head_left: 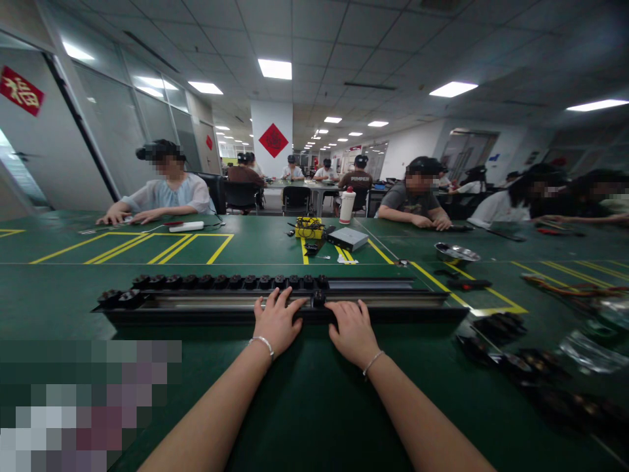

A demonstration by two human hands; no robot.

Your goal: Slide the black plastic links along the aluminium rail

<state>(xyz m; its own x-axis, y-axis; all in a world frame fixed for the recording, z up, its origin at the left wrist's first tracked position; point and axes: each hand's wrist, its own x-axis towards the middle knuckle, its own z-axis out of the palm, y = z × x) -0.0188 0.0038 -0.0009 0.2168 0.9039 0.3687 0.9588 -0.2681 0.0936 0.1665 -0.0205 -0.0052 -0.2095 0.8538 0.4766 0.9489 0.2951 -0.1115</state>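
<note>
A long black rail [206,317] with a pale channel along it lies across the green table in front of me. In its channel, between my two hands, sits a small black block [319,299]. My left hand [276,322] lies over the rail with fingers spread, its index fingertip close by the block's left side. On the block's other side is my right hand [352,329], fingers stretched out over the rail's near edge and one fingertip by the block. Whether the fingertips press on it I cannot tell. Two more black round-topped blocks [130,298] sit at the rail's left end.
Behind it, a second black rail [371,284] carries a row of similar blocks [219,281]. Farther back are a yellow box with cables [308,227], a grey box [347,238] and a white cup [346,205]. Dark parts [535,367] and a plastic bottle [602,334] lie right. People sit opposite.
</note>
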